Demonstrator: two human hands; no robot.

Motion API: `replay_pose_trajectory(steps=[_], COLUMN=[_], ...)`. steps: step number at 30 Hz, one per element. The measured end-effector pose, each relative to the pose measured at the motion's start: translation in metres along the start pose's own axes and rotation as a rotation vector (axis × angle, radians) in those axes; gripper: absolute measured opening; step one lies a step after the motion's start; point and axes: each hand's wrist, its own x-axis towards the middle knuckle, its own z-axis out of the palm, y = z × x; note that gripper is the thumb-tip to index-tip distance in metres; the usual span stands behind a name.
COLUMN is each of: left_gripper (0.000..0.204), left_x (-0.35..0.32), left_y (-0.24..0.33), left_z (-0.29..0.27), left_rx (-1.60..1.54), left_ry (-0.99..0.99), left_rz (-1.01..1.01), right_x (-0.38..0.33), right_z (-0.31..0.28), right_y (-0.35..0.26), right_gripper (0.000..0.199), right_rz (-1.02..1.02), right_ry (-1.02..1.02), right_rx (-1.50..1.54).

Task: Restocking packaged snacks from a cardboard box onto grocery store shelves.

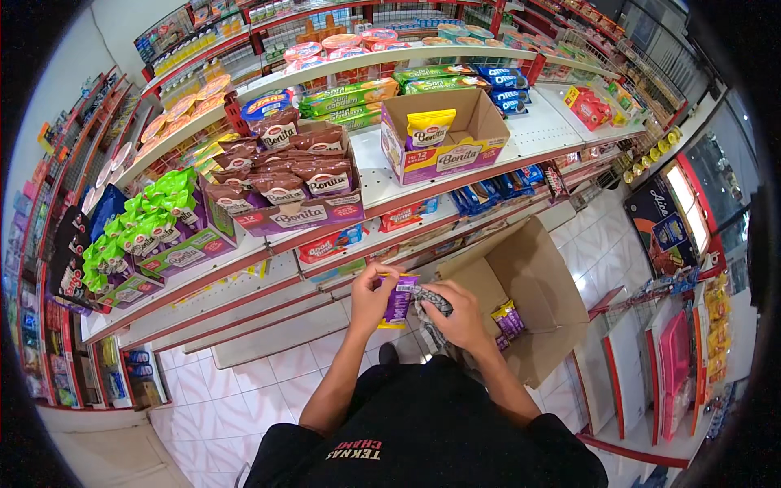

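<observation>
In front of my body, my left hand [371, 298] grips a purple-and-yellow snack packet [399, 302] by its left edge. A crumpled grey-and-black cloth [431, 307] is bunched in my right hand [460, 317], against or very near the packet's right side. Just right of that hand, a large open cardboard box [549, 285] holds a few similar purple-and-yellow packets [508, 320]. Ahead on the shelf, an open display carton [445, 159] has a yellow-topped packet [430, 128] standing at its left end.
Left along the white shelf [378, 191] stand a carton of brown packets [285, 183] and cartons of green-topped packets [163, 215]. Biscuit packs [346, 98] and round tubs line the back. Lower shelves jut out before me; a rack with a pink tray [674, 366] stands at right.
</observation>
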Motion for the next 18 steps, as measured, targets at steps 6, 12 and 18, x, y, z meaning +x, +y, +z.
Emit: replay_pose_trajectory(steps=[6, 12, 18], left_gripper=[0.010, 0.009, 0.007], left_x=[-0.009, -0.006, -0.013], left_y=[0.037, -0.007, -0.012], left_z=[-0.004, -0.029, -0.019], left_rx=[0.474, 0.198, -0.339], left_ry=[-0.039, 0.099, 0.286], left_rz=[0.255, 0.072, -0.290], right_x=[-0.005, -0.010, 0.003], right_z=[-0.005, -0.007, 0.008], right_y=[0.008, 0.012, 0.003], right_gripper=[0.026, 0.029, 0.032], right_rz=[0.019, 0.032, 0.127], right_ry=[0.039, 0.051, 0.276], right_rx=[-0.020, -0.011, 0.038])
